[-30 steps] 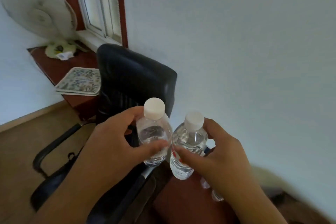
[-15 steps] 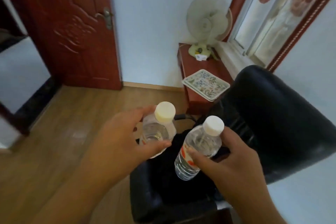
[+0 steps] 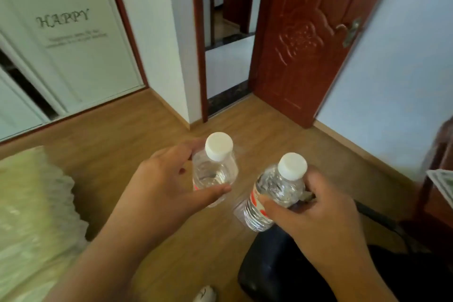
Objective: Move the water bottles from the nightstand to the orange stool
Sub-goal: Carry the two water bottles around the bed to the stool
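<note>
Carry step, mid-transit. Left hand (image 3: 166, 184) gripped the left bottle (image 3: 215, 174) at centre frame, fingers and thumb wrapped round its body below the white cap. Right hand (image 3: 316, 218) gripped the right bottle (image 3: 272, 193) just right of centre, thumb across the red label, fingers curled behind. Both bottles were in the air over the wood floor (image 3: 147, 135), roughly upright, close together but apart. Neither nightstand nor orange stool was in frame, so the drop-off was yet to be found.

Judgement: to do this well, keep both grips on the bodies, not the caps, keep the bottles apart so they don't knock, and find the stool before lowering. Clear the black chair (image 3: 294, 265) at lower right and the bedding (image 3: 31, 203) at lower left.

Versus half a second earlier: the view had swung left. Fan, window and side table dropped out; the red door (image 3: 306, 39) shifted from upper left to upper right; a wardrobe door (image 3: 68, 39) and doorway came in. Grips were unchanged.
</note>
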Demonstrator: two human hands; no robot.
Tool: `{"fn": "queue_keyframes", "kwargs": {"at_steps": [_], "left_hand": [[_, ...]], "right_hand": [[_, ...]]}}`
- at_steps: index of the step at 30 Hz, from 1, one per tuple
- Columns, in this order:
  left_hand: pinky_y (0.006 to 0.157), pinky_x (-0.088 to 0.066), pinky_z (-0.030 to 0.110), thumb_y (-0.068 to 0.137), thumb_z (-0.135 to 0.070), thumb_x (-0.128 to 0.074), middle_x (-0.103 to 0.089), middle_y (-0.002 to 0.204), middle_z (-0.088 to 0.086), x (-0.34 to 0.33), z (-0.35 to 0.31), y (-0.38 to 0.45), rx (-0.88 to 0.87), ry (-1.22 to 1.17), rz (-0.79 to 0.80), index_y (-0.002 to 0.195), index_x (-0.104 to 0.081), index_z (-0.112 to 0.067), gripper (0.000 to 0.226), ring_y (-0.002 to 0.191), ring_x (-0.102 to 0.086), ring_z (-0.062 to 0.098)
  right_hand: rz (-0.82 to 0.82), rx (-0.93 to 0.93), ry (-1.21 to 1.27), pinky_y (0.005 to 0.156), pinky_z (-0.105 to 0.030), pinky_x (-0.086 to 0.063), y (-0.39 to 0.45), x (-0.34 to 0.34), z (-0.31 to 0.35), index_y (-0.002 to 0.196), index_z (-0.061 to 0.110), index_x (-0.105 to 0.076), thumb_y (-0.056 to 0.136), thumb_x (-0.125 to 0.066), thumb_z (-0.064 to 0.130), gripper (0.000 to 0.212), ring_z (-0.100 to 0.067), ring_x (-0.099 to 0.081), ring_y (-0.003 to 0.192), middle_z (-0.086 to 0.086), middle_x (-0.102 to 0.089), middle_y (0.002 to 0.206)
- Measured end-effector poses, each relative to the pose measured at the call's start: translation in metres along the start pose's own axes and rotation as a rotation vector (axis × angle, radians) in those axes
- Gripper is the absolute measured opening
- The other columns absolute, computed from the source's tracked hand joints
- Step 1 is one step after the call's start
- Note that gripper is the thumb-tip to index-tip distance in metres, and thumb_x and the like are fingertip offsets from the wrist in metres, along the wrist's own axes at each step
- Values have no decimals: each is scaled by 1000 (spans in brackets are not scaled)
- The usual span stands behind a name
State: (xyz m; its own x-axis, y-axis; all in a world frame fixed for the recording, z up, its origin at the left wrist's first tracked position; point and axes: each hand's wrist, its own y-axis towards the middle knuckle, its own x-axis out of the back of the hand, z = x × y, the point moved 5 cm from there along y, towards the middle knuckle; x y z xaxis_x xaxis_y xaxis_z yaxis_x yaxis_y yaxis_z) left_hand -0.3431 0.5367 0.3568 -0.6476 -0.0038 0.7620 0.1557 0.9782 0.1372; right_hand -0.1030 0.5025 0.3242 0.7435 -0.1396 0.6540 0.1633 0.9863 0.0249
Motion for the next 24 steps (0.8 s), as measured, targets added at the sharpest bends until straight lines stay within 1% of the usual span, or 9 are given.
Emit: {"fn": "queue_keyframes", "kwargs": {"at_steps": [2, 4, 7, 11, 13, 16, 18, 21, 24], "left_hand": [[72, -43, 13, 59, -72, -73, -59, 103, -35, 9, 16, -25, 98, 20, -58, 124, -51, -50, 72, 94, -55, -10], [69, -40, 12, 59, -72, -75, -60, 97, -37, 19, 30, -49, 178, 33, -100, 121, -54, -50, 69, 96, -54, -12], [71, -39, 12, 58, -72, -75, -61, 95, -37, 33, 43, -81, 268, 63, -158, 123, -55, -50, 72, 96, -54, -10], [73, -41, 15, 55, -71, -76, -62, 102, -32, 57, 56, -118, 368, 62, -263, 126, -54, -50, 77, 95, -56, -7], [72, -41, 13, 55, -70, -77, -63, 102, -31, 69, 62, -132, 394, 38, -307, 124, -55, -51, 75, 94, -57, -8], [68, -40, 9, 55, -69, -77, -60, 102, -40, 83, 73, -146, 409, 11, -365, 113, -52, -60, 64, 96, -54, -16], [67, -40, 6, 56, -68, -78, -53, 106, -48, 90, 80, -151, 403, 6, -366, 107, -49, -65, 59, 95, -53, -18], [68, -38, 1, 57, -66, -80, -50, 107, -50, 99, 91, -158, 394, 0, -371, 105, -48, -68, 58, 94, -52, -20], [67, -38, 5, 56, -70, -78, -53, 104, -48, 110, 105, -164, 388, -18, -388, 105, -45, -71, 58, 94, -53, -19]], "right_hand": [[83, 48, -36, 68, -18, -48, 2, -20, 6, 106, 47, -54, 60, -76, 69, 55, 6, -61, 89, 31, -63, 97], [158, 86, -68, 65, -17, -44, 0, -40, 15, 108, 44, -53, 64, -77, 70, 57, 5, -61, 88, 27, -64, 97], [274, 135, -37, 67, -17, -45, -5, -67, 31, 116, 47, -52, 65, -78, 69, 61, 4, -63, 90, 29, -63, 102], [390, 247, 3, 81, -25, -53, -13, -94, 64, 124, 51, -49, 66, -78, 67, 66, 4, -61, 97, 34, -60, 107], [428, 292, -9, 81, -25, -52, -17, -105, 81, 125, 51, -48, 66, -76, 69, 67, 4, -60, 97, 34, -59, 107], [466, 351, -18, 79, -24, -53, -25, -121, 101, 125, 51, -49, 66, -74, 72, 67, 4, -62, 95, 33, -60, 109], [466, 372, -17, 76, -18, -51, -30, -131, 108, 126, 50, -50, 66, -75, 71, 68, 6, -63, 95, 33, -61, 110], [486, 378, -39, 70, -10, -45, -39, -142, 120, 128, 49, -50, 68, -75, 69, 68, 11, -60, 95, 33, -61, 110], [482, 394, -59, 68, -9, -44, -45, -151, 133, 126, 49, -52, 67, -74, 69, 66, 15, -59, 93, 35, -61, 108]]}}
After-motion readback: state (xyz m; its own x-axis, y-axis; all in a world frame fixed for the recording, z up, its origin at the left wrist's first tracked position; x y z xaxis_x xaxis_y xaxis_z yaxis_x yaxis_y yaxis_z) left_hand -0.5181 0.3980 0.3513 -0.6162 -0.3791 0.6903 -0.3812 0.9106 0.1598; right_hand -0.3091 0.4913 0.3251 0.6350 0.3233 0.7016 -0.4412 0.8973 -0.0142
